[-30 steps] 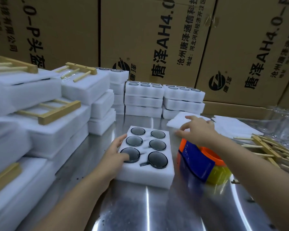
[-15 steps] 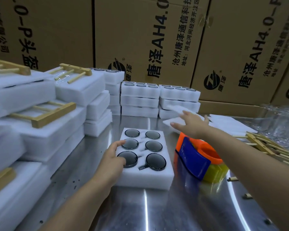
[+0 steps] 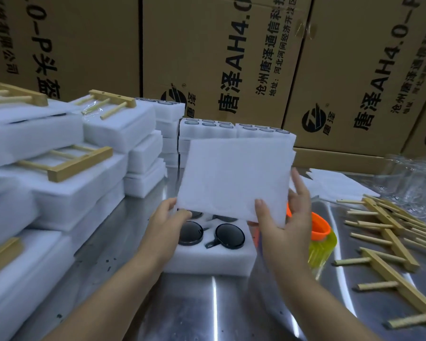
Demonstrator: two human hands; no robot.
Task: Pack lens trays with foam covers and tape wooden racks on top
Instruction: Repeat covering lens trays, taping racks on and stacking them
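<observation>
Above lens tray (image 3: 207, 257), foam cover (image 3: 234, 178) hiding stacked trays (image 3: 207, 130)

Tray (image 3: 207, 263) white foam, its lenses (image 3: 230, 236) glossy near-black; cover (image 3: 234, 178) above the tray plain white. Right of the tray: dispenser (image 3: 320, 228) orange over clear yellow, racks (image 3: 391, 238) pale tan wood. Behind the tray: cartons (image 3: 231, 57) brown with black print.

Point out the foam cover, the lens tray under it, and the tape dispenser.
foam cover (image 3: 234, 178), head view, middle of the white sheet.
lens tray (image 3: 207, 263), head view, its front foam wall.
tape dispenser (image 3: 321, 242), head view, its yellow body.
</observation>
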